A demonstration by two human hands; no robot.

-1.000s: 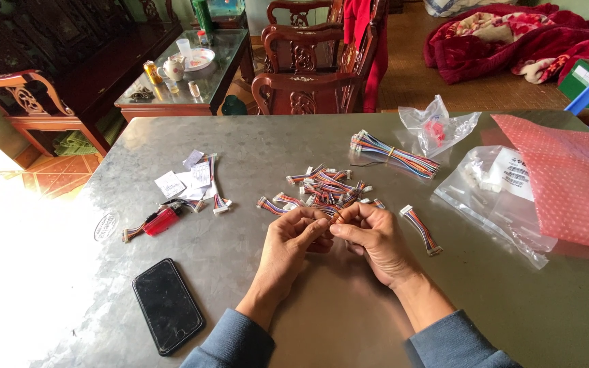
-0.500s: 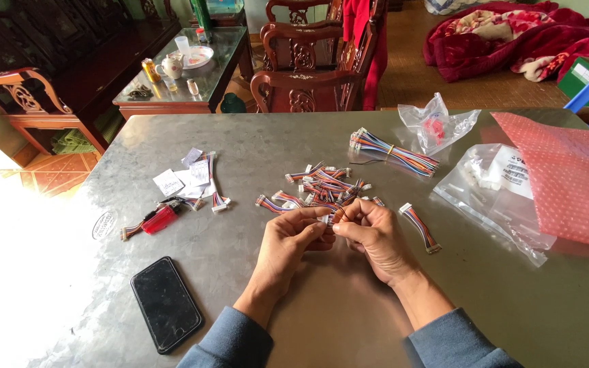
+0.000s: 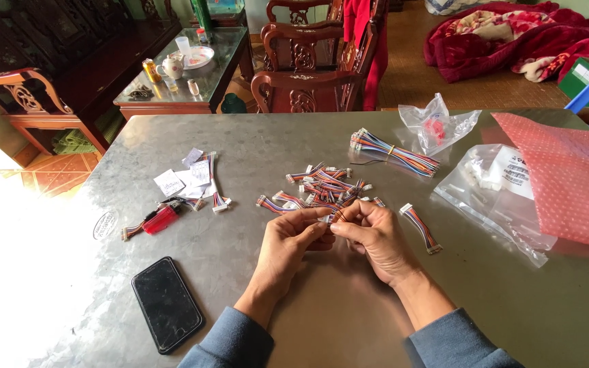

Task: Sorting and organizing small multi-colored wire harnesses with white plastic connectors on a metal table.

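Landmark: pile of short cables (image 3: 325,187) mid-table. Far left of it, black phone (image 3: 166,302), then red lighter (image 3: 160,219) and paper slips (image 3: 184,178). Just below the pile, left hand (image 3: 289,249) and right hand (image 3: 375,238) meet, fingertips pinching one small wire cable (image 3: 336,212) between them. Right of the pile: single loose cable (image 3: 421,228), longer wire bundle (image 3: 393,151), small clear bag (image 3: 438,123) holding red parts, big clear bag (image 3: 495,187) holding white connectors, pink bubble wrap (image 3: 570,177).

Cable pile (image 3: 325,187) crowds ahead; bare table (image 3: 349,307) lies nearer.
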